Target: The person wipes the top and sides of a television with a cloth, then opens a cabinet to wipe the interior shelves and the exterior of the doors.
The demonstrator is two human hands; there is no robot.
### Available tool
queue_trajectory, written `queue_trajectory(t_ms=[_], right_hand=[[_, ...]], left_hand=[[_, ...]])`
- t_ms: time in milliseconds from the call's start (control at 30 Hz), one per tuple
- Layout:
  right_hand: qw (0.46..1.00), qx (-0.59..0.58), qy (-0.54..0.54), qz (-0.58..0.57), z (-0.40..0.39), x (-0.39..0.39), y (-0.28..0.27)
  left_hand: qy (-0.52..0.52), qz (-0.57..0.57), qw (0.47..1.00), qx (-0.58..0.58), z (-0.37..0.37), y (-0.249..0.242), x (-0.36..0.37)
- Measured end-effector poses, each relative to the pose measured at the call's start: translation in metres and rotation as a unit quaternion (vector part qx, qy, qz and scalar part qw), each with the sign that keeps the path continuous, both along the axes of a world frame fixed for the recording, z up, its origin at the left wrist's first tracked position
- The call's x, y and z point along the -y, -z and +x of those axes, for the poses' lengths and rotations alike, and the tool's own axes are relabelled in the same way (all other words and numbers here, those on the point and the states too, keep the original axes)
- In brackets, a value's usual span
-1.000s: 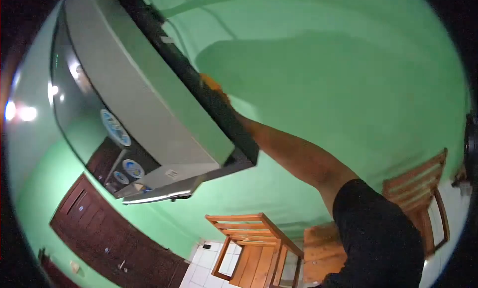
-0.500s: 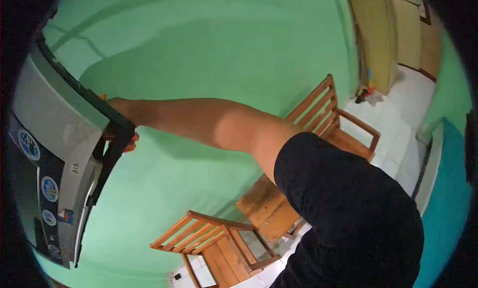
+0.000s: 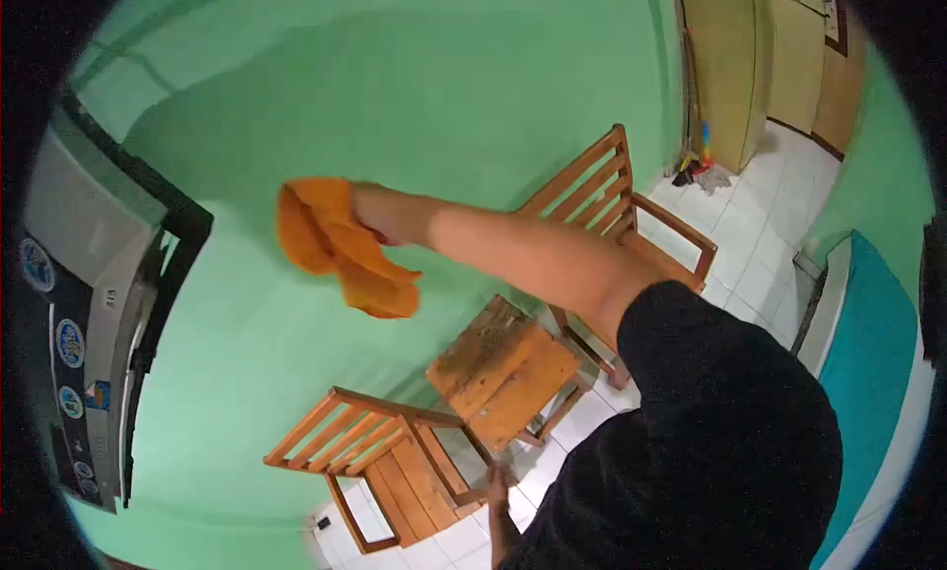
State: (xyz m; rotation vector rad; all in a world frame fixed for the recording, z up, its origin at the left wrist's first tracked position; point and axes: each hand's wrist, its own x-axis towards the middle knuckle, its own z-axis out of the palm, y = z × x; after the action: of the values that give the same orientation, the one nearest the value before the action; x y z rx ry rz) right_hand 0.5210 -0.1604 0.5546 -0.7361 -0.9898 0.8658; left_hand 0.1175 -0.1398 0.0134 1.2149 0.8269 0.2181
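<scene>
My right hand (image 3: 380,213), on a bent-over arm with a black sleeve (image 3: 730,392), is closed on an orange cloth (image 3: 340,240). The cloth hangs in loose folds in front of the green wall. Low in the view, my left hand (image 3: 499,479) is beside the armrest of the nearer wooden chair (image 3: 424,501); its fingers are too small and blurred to read. To the left of the cloth, and apart from it, is a grey and black appliance (image 3: 104,235) with round blue stickers on its front.
A small wooden table (image 3: 505,373) stands between the nearer chair and a second wooden chair (image 3: 631,210). White floor tiles (image 3: 764,215) run towards a yellowish cabinet (image 3: 725,77). Some cleaning tools (image 3: 702,171) lean by it. A teal cover (image 3: 873,353) lies at the right.
My right hand has come away from behind the appliance's edge, moving right, and the orange cloth now shows fully. The view has shifted, and my left hand has come into sight.
</scene>
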Motion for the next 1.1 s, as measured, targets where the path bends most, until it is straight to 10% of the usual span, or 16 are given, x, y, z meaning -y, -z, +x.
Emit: queue_trajectory(t_ms=[33,100,167,367,467,833,1100], right_hand=[[0.999,-0.034,-0.008,-0.018,0.0,0.009,0.034],[0.992,-0.106,-0.026,-0.068,-0.006,0.032,0.107],[0.972,-0.193,-0.05,-0.123,-0.023,0.068,0.184],[0.883,-0.406,-0.045,-0.231,-0.077,0.188,0.336],[0.86,-0.464,-0.042,-0.208,-0.063,0.244,0.355],[0.865,-0.428,0.108,-0.239,0.005,0.368,0.33],[0.866,-0.438,0.111,-0.213,-0.038,0.398,0.305]], left_hand=[[0.043,0.1,0.991,0.072,0.002,0.029,-0.019],[-0.043,0.092,0.995,-0.026,0.059,-0.116,0.028],[-0.006,0.12,0.992,0.036,0.086,-0.141,0.04],[-0.026,-0.134,0.966,0.219,0.172,-0.183,0.128],[-0.006,-0.154,0.986,0.065,0.196,-0.174,0.173],[0.056,-0.09,0.993,0.044,0.248,-0.223,0.192],[0.095,-0.312,0.934,0.146,0.285,-0.259,0.175]])
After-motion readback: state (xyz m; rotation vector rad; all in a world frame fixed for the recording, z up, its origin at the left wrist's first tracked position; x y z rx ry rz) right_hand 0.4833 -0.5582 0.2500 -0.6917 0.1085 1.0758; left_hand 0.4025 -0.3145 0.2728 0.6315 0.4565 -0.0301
